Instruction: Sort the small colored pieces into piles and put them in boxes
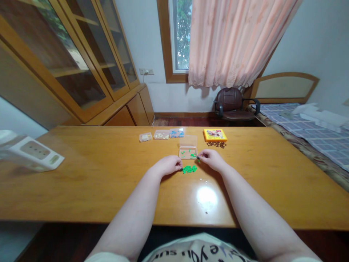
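A small heap of green pieces lies on the wooden table between my two hands. My left hand rests just left of the heap, fingers curled in a pinch on something too small to make out. My right hand hovers right of the heap and pinches a small green piece beside an open clear plastic box. That box holds a few green pieces and its lid stands up behind it.
Three small clear boxes sit in a row further back. A yellow box lies to their right with a scatter of dark brown pieces before it. A white device is at far left. A chair and a bed lie beyond.
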`<state>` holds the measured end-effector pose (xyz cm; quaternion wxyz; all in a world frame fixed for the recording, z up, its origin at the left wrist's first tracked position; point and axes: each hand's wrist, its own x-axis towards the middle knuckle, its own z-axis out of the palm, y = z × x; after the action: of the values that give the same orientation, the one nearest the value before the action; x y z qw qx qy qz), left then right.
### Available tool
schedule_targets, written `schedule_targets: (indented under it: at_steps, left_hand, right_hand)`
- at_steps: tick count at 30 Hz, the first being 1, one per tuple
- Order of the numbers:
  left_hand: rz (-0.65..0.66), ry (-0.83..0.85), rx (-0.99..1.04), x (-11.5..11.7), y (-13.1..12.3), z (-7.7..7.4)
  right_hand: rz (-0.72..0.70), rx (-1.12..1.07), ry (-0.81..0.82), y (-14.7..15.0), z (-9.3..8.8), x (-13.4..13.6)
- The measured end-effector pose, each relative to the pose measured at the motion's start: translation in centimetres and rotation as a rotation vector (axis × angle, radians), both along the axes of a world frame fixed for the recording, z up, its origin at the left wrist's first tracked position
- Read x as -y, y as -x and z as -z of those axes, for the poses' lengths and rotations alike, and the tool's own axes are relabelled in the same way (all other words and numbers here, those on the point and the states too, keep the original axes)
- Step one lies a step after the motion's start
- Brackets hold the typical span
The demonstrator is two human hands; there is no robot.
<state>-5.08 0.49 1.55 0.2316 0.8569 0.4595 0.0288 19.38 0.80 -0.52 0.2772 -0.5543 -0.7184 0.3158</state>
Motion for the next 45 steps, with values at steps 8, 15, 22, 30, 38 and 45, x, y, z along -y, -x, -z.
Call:
schedule_targets:
  at_steps: [8, 15, 22, 30, 38, 45]
  left_hand:
    - [0.012, -0.051, 0.091, 0.1, 0.0, -0.4]
    - [-0.239, -0.325, 0.264, -0.5, -0.5, -0.2]
    - [-0.215, -0.27, 0.067, -0.9, -0.3, 0.9]
    - [-0.18, -0.284, 0.066, -1.0, -0.3, 1.2]
    - [-0.194, -0.241, 0.059, -0.8, -0.6, 0.9]
    - [-0.178, -0.252, 0.091, -1.0, -0.5, 1.3]
  right_hand:
    - [0.079, 0.144, -0.043, -1.0, -0.2, -0.3]
    - [-0.009, 0.205, 0.062, -1.3, -0.5, -0.3]
    - [-0.055, 0.262, 0.051, -1.1, 0.3, -0.5]
    - [-0.085, 0.314, -0.015, -0.9, -0.1, -0.2]
    - [0.158, -0.027, -0.206, -0.5, -0.1, -0.5]
    - [0.269, 0.073, -0.129, -1.4, -0.1, -1.0]
